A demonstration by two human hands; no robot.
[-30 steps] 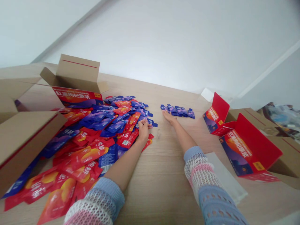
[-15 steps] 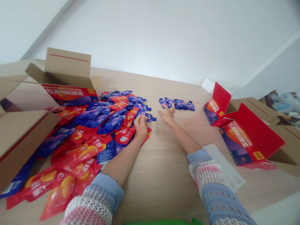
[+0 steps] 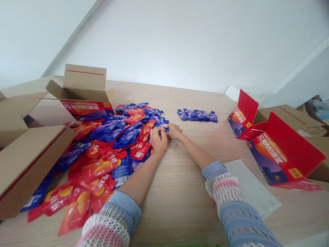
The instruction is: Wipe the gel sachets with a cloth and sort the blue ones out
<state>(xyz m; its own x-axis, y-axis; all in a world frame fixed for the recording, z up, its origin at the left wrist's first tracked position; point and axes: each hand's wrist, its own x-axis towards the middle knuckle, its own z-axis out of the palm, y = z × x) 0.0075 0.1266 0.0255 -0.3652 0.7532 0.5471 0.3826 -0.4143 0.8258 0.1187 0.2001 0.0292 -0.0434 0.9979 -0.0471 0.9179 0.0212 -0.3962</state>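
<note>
My left hand (image 3: 158, 139) is closed at the right edge of a pile of red pouches (image 3: 100, 166) and blue pouches (image 3: 106, 126). A blue pouch (image 3: 167, 130) shows its capped end between my two hands. My right hand (image 3: 174, 131) has its fingers bent around that end, right beside my left hand. Farther back on the table, a short row of overlapping blue pouches (image 3: 197, 115) lies apart from the pile.
Open cartons stand at the left (image 3: 38, 161) and behind the pile (image 3: 87, 108). Two red open boxes (image 3: 243, 118) (image 3: 280, 154) are at the right. A white sheet (image 3: 250, 185) lies by my right sleeve. A wall rises behind the table (image 3: 180, 206).
My right hand has moved left and nearer, from the row of blue pouches to my left hand. The view has shifted slightly.
</note>
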